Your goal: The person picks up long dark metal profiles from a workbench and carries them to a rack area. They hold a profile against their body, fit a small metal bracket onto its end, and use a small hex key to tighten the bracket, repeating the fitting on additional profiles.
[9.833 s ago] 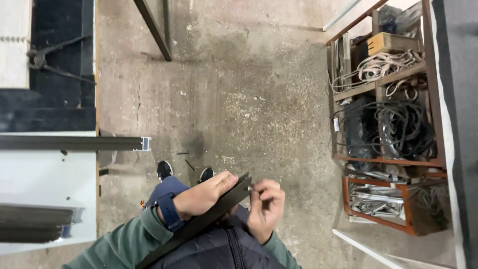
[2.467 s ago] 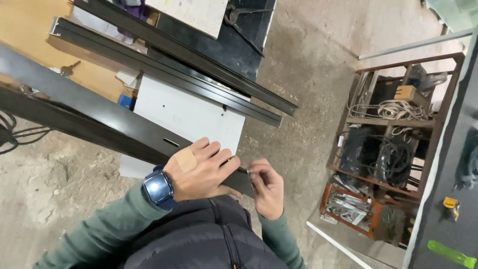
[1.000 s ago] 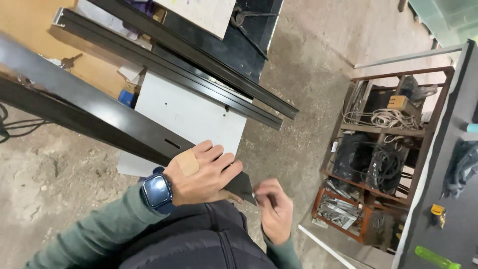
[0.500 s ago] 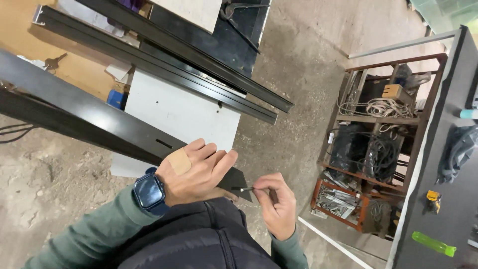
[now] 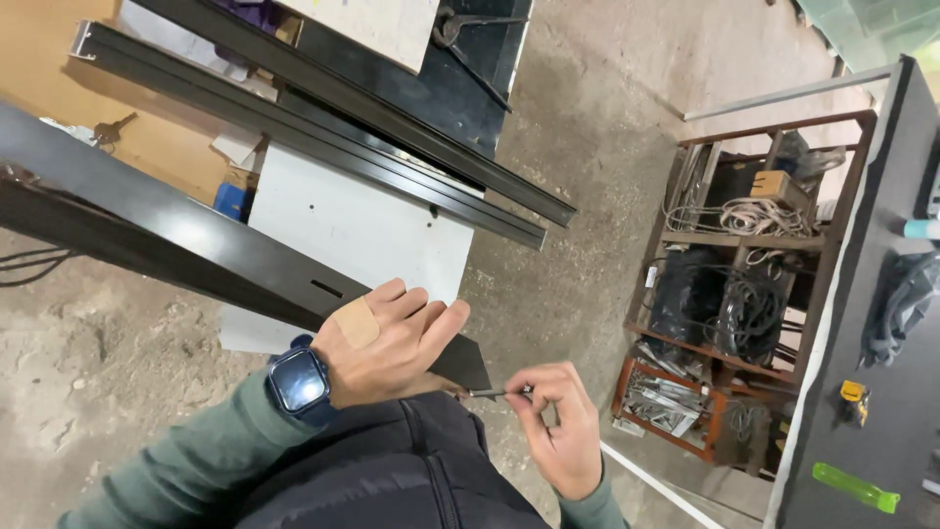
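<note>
My left hand (image 5: 387,338), with a plaster on its back and a blue watch on the wrist, is wrapped over the near end of a long black metal profile (image 5: 166,235) that runs up to the left. My right hand (image 5: 558,426) pinches a thin metal pin-like tool (image 5: 494,393) whose tip points at the end face of the profile, just below my left thumb. Whether the tip touches the profile is hard to tell.
Two more long black profiles (image 5: 323,137) lie across a white-topped bench (image 5: 362,230). Pliers (image 5: 470,24) rest on a black surface behind. A rusty shelf rack (image 5: 734,294) holds coiled cables. A dark board (image 5: 871,372) at right carries small tools. The concrete floor (image 5: 98,362) is dusty.
Over ten seconds I have turned from the bare floor to the bench, with the profile in my left hand. In the last second my right hand rose and brought the pin to the profile's end.
</note>
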